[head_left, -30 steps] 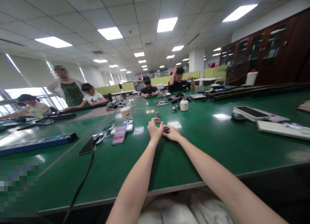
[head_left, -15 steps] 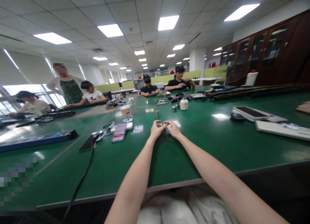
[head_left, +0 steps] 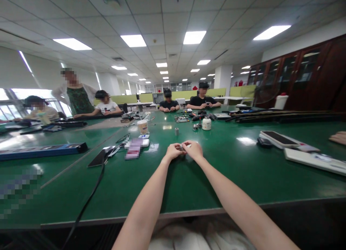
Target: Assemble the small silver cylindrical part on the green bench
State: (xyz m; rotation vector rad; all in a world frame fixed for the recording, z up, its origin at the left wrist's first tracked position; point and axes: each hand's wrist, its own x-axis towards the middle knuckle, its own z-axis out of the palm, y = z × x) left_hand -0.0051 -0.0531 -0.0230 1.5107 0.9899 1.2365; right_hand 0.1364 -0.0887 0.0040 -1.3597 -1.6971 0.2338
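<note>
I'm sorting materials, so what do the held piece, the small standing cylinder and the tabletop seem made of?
Held piece: probably metal, silvery, though mostly covered.
Small cylinder: likely metal, grey with a soft sheen.
Tabletop: glossy green coating, mirroring the ceiling lights; the base material can't be told.

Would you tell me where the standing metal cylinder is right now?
In the head view, the metal cylinder stands near the middle, beyond the left hand, between the cup on its left and the white jar on its right.
</note>
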